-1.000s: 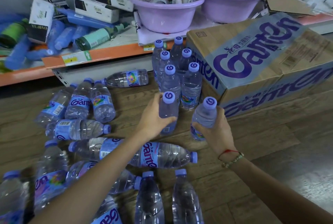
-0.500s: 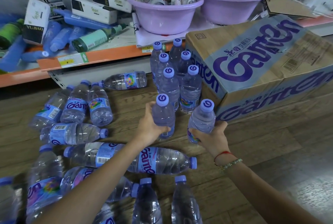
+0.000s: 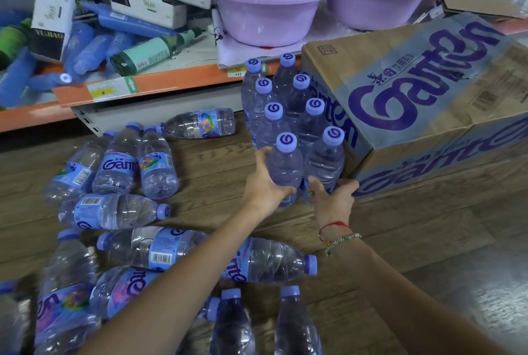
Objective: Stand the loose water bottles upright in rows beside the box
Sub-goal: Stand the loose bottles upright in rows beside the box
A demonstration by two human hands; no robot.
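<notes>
Clear water bottles with purple caps stand upright in two rows [image 3: 285, 97] against the left side of the cardboard Ganten box [image 3: 423, 103]. My left hand [image 3: 264, 183] grips the front bottle of the left row [image 3: 285, 160], which stands upright. My right hand [image 3: 333, 197] holds the base of the front bottle of the right row [image 3: 325, 157], next to the box corner. Several loose bottles [image 3: 114, 211] lie on their sides on the wooden floor to the left and below my arms.
A low shelf with an orange edge [image 3: 148, 86] runs behind, holding purple basins [image 3: 265, 11], white cartons and blue packs. One bottle [image 3: 200, 123] lies just left of the rows. Two bottles [image 3: 263, 323] lie at the bottom centre. Bare wooden floor [image 3: 428, 240] stretches to the right.
Both hands have moved forward with their bottles, bringing them from in front of the rows up against the standing bottles and down to the floor by the box.
</notes>
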